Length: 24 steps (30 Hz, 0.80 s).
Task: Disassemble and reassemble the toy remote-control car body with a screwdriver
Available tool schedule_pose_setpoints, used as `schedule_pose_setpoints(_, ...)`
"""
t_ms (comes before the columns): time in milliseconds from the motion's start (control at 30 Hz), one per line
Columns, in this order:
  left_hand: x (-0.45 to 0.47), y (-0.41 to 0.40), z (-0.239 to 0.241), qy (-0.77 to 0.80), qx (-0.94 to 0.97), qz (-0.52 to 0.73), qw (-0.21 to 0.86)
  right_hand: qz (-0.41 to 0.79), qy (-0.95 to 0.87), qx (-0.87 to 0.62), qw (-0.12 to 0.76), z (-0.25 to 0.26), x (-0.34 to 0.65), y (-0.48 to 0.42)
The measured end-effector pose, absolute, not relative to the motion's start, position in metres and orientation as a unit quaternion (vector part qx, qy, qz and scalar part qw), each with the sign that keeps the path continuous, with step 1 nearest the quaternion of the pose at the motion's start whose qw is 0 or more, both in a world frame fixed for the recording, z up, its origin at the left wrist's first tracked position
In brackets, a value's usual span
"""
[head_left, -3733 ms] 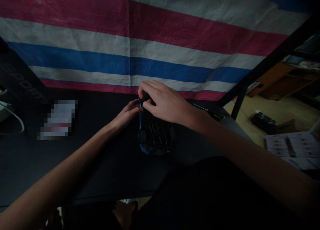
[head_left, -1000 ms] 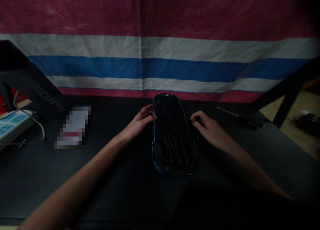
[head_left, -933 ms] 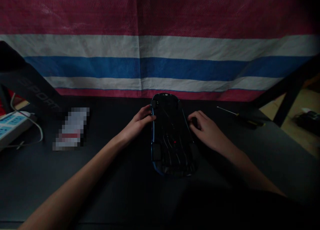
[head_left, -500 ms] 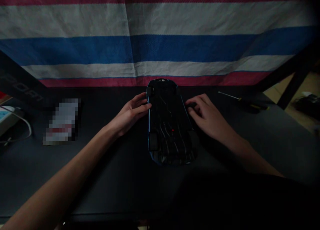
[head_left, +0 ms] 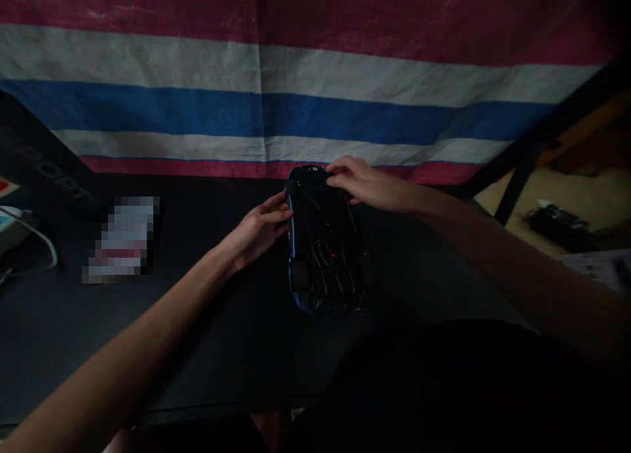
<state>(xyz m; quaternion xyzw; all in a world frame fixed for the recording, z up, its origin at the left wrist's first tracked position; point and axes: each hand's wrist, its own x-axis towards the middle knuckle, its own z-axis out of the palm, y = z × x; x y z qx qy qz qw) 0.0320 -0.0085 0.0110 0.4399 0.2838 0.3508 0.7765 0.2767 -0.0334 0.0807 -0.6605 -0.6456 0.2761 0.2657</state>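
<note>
A toy car (head_left: pixel 325 236) lies upside down on the dark table, its black underside and wheels facing up and a blue body edge showing on the left. My left hand (head_left: pixel 256 233) is at its left side, with the thumb on the edge and the fingers against the flank. At the car's far right corner, by the wheel there, my right hand (head_left: pixel 357 180) has its fingers bent and closed on the car. The right hand covers that wheel, so the exact grip is partly hidden.
A pixelated flat object (head_left: pixel 123 236) lies on the table (head_left: pixel 221 348) to the left, near a white cable (head_left: pixel 46 236). Behind the table hangs a striped sheet (head_left: pixel 197 111). A dark frame bar (head_left: pixel 522 164) stands at the right.
My right hand has moved from the car's right side to its far right corner. The left hand stays at the left side. The view has tilted, and the screwdriver on the right no longer shows.
</note>
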Motion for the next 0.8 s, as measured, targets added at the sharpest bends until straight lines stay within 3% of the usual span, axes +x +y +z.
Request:
schedule_pose_setpoints(100, 0.032, -0.01, 0.011, 0.278, 0.418, 0.358, 0.787, 0.153, -0.669, -0.717, 0.12, 0.096, 0.237, -0.016)
schedule_pose_setpoints(200, 0.03, -0.009, 0.009, 0.27, 0.41, 0.363, 0.792, 0.134, -0.647, -0.748, 0.064, 0.096, 0.208, -0.008)
schedule_pose_setpoints(800, 0.035, -0.014, 0.002, 0.237, 0.477, 0.377, 0.758, 0.13, -0.64, -0.751, 0.101, 0.096, 0.206, 0.001)
